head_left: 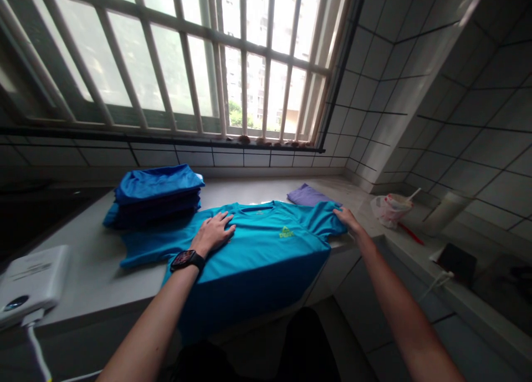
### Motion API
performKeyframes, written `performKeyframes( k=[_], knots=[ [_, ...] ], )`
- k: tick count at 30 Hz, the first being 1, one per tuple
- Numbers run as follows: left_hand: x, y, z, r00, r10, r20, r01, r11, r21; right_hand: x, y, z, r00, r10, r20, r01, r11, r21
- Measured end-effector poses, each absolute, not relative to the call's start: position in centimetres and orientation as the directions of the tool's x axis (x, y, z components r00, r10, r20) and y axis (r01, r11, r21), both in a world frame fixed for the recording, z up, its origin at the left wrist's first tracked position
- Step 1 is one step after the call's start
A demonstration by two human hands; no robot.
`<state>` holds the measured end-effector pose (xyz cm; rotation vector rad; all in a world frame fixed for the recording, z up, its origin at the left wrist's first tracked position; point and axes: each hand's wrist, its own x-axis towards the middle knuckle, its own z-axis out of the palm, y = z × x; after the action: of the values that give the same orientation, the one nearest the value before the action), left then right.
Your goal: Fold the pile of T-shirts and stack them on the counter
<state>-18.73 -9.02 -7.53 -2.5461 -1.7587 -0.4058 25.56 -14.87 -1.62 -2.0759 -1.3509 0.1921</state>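
Note:
A bright blue T-shirt (257, 243) with a small yellow-green chest print lies front up on the counter, its lower part hanging over the front edge. My left hand (214, 234), with a black watch on the wrist, rests flat on the shirt's left chest, fingers stretched out. At the far right, my right hand (346, 217) has its fingers closed on the end of the shirt's sleeve (326, 218). A stack of folded clothes (160, 196), blue on top and darker below, stands to the left, next to the other sleeve. Behind the right shoulder lies a folded purple cloth (310, 194).
A white power bank (35, 282) with a cable sits on the counter (95, 271) at the left. To the right are a plastic bag (390, 209), a paper roll (446, 213), a red-handled object (410, 234) and a dark box (456, 261). A barred window (245, 49) is behind.

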Motion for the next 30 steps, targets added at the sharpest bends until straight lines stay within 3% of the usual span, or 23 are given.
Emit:
performKeyframes(
  k=[4, 6, 9, 11, 13, 16, 20, 23, 30],
  knots=[
    [-19.0, -8.6, -8.2, 0.321, 0.912, 0.256, 0.921, -0.363, 0.141, 24.3, -13.0, 0.4, 0.435, 0.891, 0.127, 0.71, -0.253, -0.657],
    [-19.1, -8.4, -8.4, 0.325, 0.91, 0.257, 0.918, -0.369, 0.144, 22.7, -12.8, 1.6, 0.381, 0.912, 0.152, 0.652, -0.148, -0.744],
    [-19.0, -8.6, -8.2, 0.319, 0.917, 0.238, 0.923, -0.358, 0.14, 19.6, -13.8, 3.2, 0.018, 0.987, 0.161, 0.445, 0.137, -0.885],
    [-18.9, -8.8, -7.9, 0.319, 0.92, 0.228, 0.925, -0.354, 0.138, 17.8, -14.7, 3.7, -0.293, 0.946, 0.138, 0.315, 0.232, -0.92],
    [-18.7, -9.1, -7.6, 0.317, 0.922, 0.224, 0.925, -0.353, 0.143, 16.7, -15.2, 3.7, -0.44, 0.891, 0.113, 0.317, 0.272, -0.908],
    [-18.6, -9.3, -7.4, 0.307, 0.927, 0.216, 0.927, -0.342, 0.15, 15.8, -15.3, 2.4, -0.457, 0.886, 0.08, 0.508, 0.334, -0.794],
    [-18.6, -9.3, -7.4, 0.306, 0.927, 0.218, 0.925, -0.343, 0.161, 14.0, -15.6, -0.8, -0.428, 0.904, -0.001, 0.79, 0.373, -0.487],
    [-18.7, -9.2, -7.6, 0.305, 0.923, 0.235, 0.921, -0.349, 0.176, 11.7, -16.1, -3.3, -0.386, 0.922, -0.037, 0.884, 0.358, -0.301],
    [-18.9, -8.6, -8.3, 0.304, 0.918, 0.256, 0.918, -0.354, 0.178, 9.3, -14.2, -5.8, -0.244, 0.965, -0.099, 0.961, 0.228, -0.155]
  ],
)
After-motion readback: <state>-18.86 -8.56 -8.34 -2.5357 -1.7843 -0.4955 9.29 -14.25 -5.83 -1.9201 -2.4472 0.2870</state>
